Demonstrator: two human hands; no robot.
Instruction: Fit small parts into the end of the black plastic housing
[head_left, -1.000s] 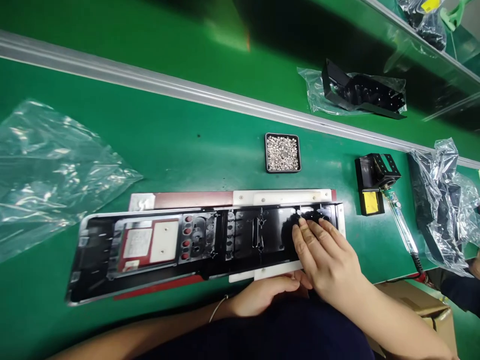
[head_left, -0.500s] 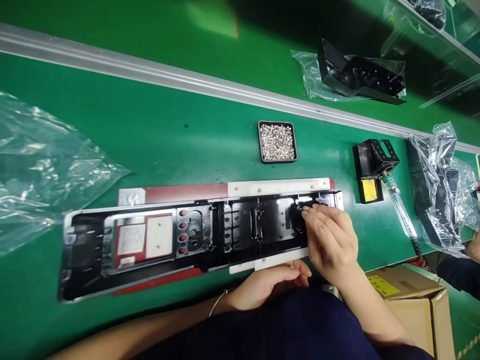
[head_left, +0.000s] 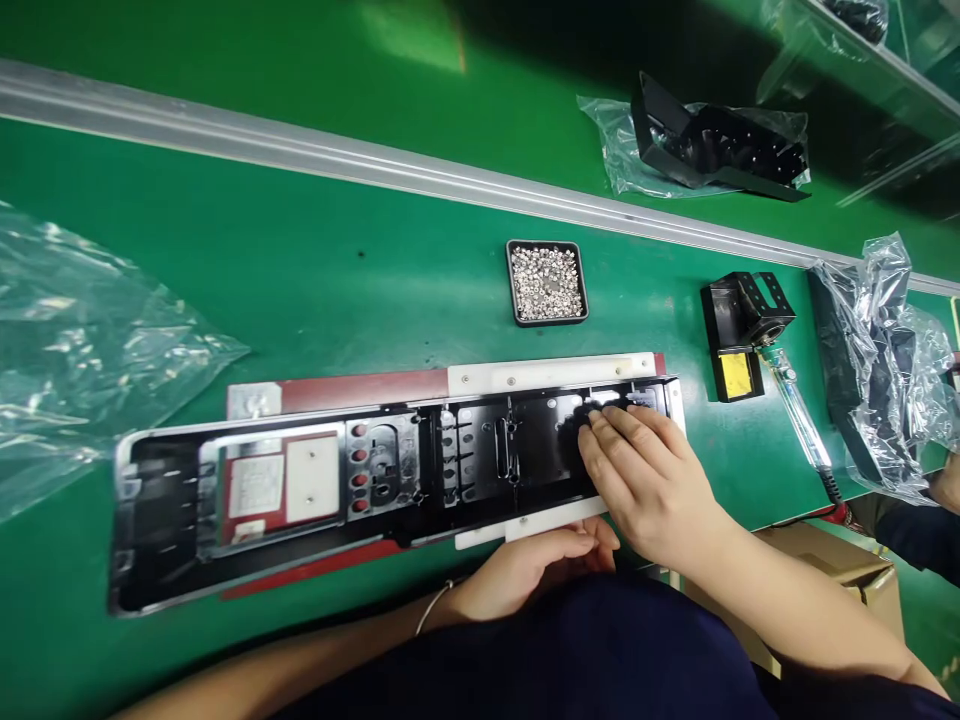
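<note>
Right hand [head_left: 651,480] flat, fingers together, pressing panel's [head_left: 390,475] 3 o'clock end on jig [head_left: 551,372]; left hand [head_left: 525,570], loosely curled, steadies 6 o'clock edge; uneven pressure could tip panel off its seat.

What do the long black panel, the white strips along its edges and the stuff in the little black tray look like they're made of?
Long black panel: apparently glossy moulded plastic, with sharp reflections and moulded ribs and slots. White strips: matte white plastic by the look, with small screw holes. Little black tray: full of small shiny silver pieces, probably metal fasteners; too small to tell.
</note>
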